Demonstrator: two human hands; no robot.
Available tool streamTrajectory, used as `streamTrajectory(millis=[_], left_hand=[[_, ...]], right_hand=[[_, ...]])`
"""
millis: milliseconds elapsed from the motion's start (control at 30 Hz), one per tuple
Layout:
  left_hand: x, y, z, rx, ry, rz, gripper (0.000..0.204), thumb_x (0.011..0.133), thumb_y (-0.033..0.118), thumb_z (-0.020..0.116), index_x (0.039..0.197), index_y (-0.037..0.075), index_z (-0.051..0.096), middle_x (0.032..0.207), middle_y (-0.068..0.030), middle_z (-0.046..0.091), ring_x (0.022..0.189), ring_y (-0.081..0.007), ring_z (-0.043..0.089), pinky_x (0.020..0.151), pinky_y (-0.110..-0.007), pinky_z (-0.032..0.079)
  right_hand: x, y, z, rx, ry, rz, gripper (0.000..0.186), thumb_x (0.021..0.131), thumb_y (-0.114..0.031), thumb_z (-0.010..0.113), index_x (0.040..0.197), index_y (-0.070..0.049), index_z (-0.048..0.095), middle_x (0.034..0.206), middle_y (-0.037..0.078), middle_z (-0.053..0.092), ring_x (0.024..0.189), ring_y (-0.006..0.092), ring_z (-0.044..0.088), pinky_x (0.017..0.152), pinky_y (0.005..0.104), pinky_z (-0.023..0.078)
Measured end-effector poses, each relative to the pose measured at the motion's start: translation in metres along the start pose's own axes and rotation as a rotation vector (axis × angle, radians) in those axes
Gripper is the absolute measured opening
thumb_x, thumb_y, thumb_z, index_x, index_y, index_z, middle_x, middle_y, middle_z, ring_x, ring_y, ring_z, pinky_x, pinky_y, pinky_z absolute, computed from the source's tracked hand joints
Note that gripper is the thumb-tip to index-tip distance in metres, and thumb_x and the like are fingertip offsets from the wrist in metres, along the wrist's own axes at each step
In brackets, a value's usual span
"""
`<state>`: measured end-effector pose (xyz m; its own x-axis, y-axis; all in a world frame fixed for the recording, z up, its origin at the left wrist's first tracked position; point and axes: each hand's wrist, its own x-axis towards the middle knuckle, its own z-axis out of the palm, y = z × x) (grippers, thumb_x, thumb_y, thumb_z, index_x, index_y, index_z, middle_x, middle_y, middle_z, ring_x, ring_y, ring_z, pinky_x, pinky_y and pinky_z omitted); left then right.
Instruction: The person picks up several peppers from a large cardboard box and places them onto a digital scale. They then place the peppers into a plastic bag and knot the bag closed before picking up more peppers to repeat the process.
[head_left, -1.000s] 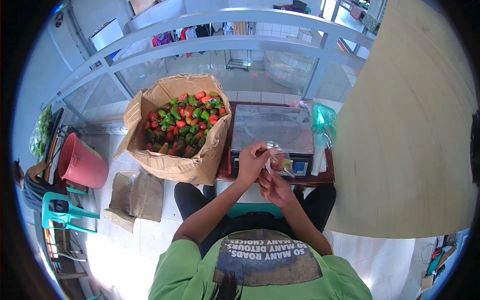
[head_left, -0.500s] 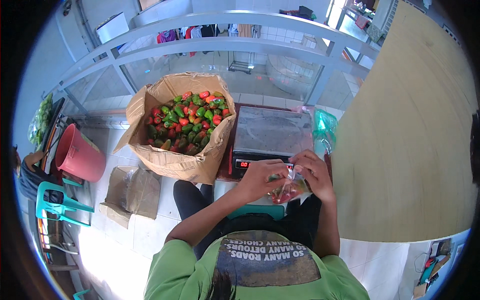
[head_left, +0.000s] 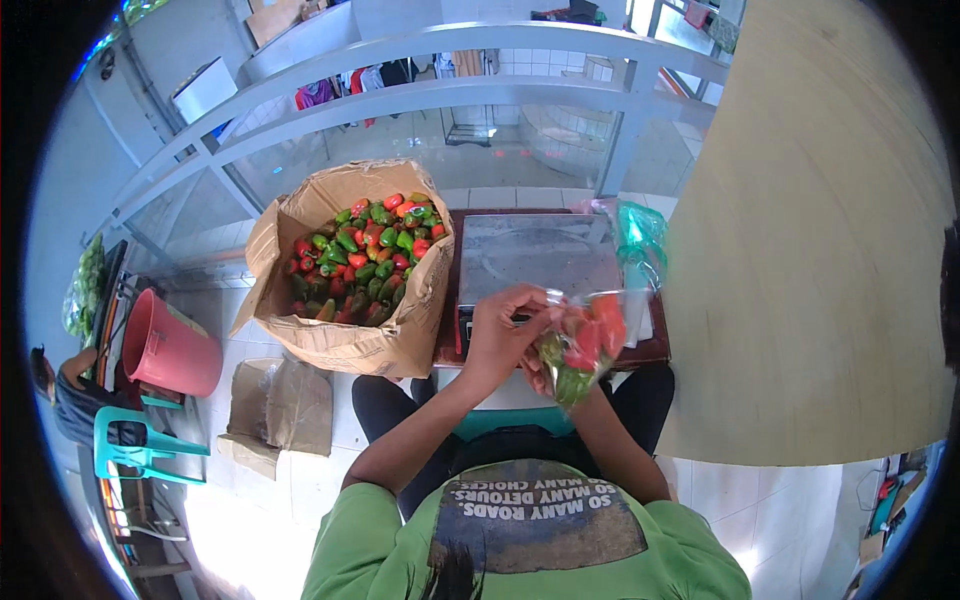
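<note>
Left hand: I see the left hand closed in a pinch, thumb and fingers gripping the clear bag near its upper left edge.
Right hand: I get only part of the right hand, low and behind the bag; its fingers look bent, but I cannot tell whether they grip.
Clear bag: the clear bag of peppers is up in front of the person, right of the left hand and over the near edge of the scale; I make out red peppers above and green ones below, through shiny plastic.
Scale: the weighing scale sits just beyond the hands, its metal plate in view, its front mostly covered from me by hands and bag.
Table: a dark red table bears the scale.
Right of the scale: I find crumpled green plastic.
Left of the scale: a large open carton holds many loose peppers, red and green.
Floor, left: a smaller open carton, a pink bucket and a teal chair.
Far left: another person shows at my rim.
Beyond: a pale railing.
Right side: a broad cream panel.
</note>
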<state>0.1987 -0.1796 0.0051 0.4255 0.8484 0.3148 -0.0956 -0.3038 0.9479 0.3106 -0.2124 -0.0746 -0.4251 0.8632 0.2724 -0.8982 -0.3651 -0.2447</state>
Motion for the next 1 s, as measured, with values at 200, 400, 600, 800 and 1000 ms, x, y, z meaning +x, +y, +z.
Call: streamTrajectory(millis=[200, 400, 600, 800, 1000], left_hand=[[-0.016, -0.03, -0.006, -0.135, 0.136, -0.127, 0.007, 0.077, 0.002, 0.063, 0.083, -0.001, 0.061, 0.076, -0.0043, 0.062, 0.069, -0.0063, 0.057, 0.063, -0.021, 0.046], [-0.024, -0.024, -0.001, 0.144, 0.174, 0.003, 0.01, 0.077, 0.005, 0.064, 0.084, -0.001, 0.06, 0.074, -0.0041, 0.062, 0.067, -0.0072, 0.057, 0.06, -0.022, 0.044], [-0.03, -0.021, -0.003, 0.377, 0.032, 0.033, 0.012, 0.072, 0.006, 0.066, 0.081, 0.002, 0.059, 0.074, -0.0075, 0.059, 0.062, -0.018, 0.058, 0.057, -0.026, 0.045], [-0.034, 0.0, -0.004, 0.311, -0.057, 0.109, 0.014, 0.072, 0.004, 0.066, 0.084, 0.002, 0.061, 0.079, -0.0085, 0.06, 0.069, -0.0189, 0.059, 0.062, -0.027, 0.046], [-0.026, 0.022, -0.003, 0.257, -0.137, 0.254, 0.017, 0.07, 0.005, 0.066, 0.086, 0.004, 0.058, 0.079, -0.0078, 0.058, 0.072, -0.023, 0.058, 0.061, -0.031, 0.045]], right_hand=[[-0.031, 0.014, 0.015, -0.128, 0.29, 0.042, 0.024, 0.086, -0.032, 0.052, 0.084, -0.008, 0.048, 0.067, 0.004, 0.047, 0.048, 0.0116, 0.048, 0.04, 0.0193, 0.042], [-0.043, 0.014, 0.033, -0.091, 0.402, 0.076, 0.023, 0.089, -0.031, 0.049, 0.082, -0.009, 0.046, 0.069, 0.001, 0.048, 0.046, 0.0086, 0.045, 0.039, 0.0203, 0.037], [-0.048, -0.005, 0.065, -1.437, 0.772, -0.073, 0.02, 0.089, -0.018, 0.048, 0.075, -0.004, 0.05, 0.075, 0.005, 0.052, 0.055, 0.0138, 0.05, 0.048, 0.0244, 0.039], [-0.033, -0.034, 0.078, -1.962, 0.396, -0.433, 0.01, 0.079, -0.003, 0.051, 0.088, 0.002, 0.053, 0.088, 0.013, 0.052, 0.082, 0.0264, 0.052, 0.074, 0.031, 0.041], [-0.024, -0.051, 0.09, -1.816, 0.295, -0.399, 0.009, 0.082, -0.006, 0.05, 0.088, 0.0, 0.054, 0.088, 0.011, 0.054, 0.083, 0.0247, 0.054, 0.074, 0.0298, 0.041]])
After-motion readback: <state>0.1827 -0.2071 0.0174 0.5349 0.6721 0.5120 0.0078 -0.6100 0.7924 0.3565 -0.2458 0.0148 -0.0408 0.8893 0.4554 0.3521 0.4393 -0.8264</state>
